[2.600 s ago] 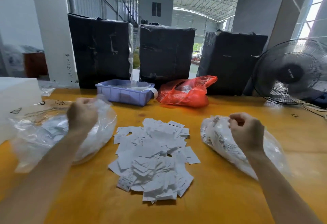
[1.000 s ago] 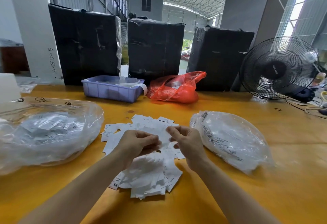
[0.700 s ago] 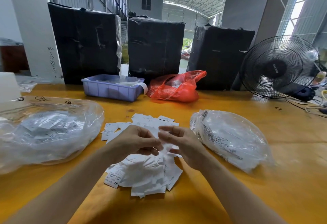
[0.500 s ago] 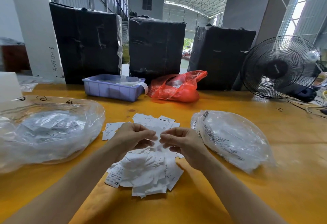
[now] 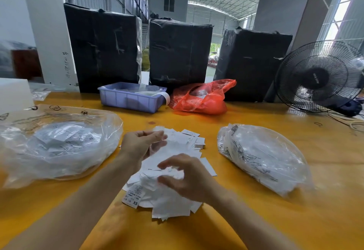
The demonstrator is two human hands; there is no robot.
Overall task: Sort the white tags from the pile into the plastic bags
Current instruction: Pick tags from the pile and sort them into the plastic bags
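From my seat, the counter (image 5: 256,220) carries two plastic bags: the left bag (image 5: 57,147) and the right bag (image 5: 262,157), both already holding tags. Between them lies the pile of white tags (image 5: 169,196). Half a second ago my hands met over it; now they have parted. The left hand (image 5: 139,145) pinches tags lifted clear, while the right hand (image 5: 189,176) has dropped, fingers curled into the pile, blurred. I judge another bagging comes next.
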